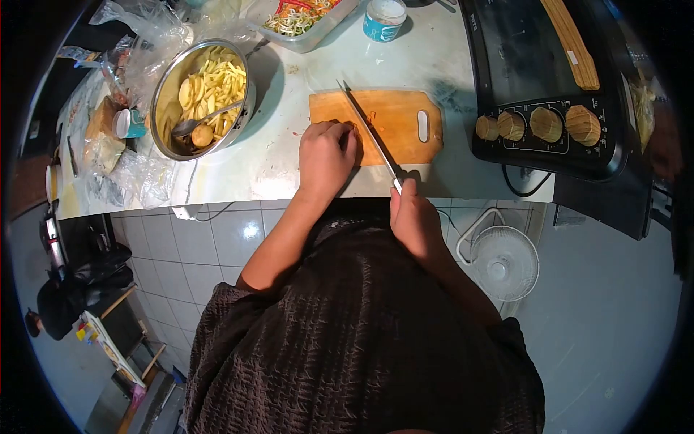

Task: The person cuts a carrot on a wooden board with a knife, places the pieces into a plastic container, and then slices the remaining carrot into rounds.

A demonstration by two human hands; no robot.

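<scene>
A wooden cutting board [405, 126] with a slot handle lies near the counter's front edge. Across it slants a long knife [370, 134], its handle in my right hand [417, 217], which is closed at the board's front edge. My left hand [327, 155] rests on the board's left side, fingers curled; whatever they may hold is hidden beneath them. Small orange bits [372, 116] lie on the board by the blade. To the left, a steel pot [158, 108] holds pale yellow cut strips [217, 83] and a ladle [186, 127].
A plastic container [307, 42] with sprouts and a blue-labelled jar [384, 20] stand at the back. Plastic bags [155, 40] lie around the pot. On the right is a black oven [531, 108] with wooden-looking knobs. A white fan [506, 264] stands below.
</scene>
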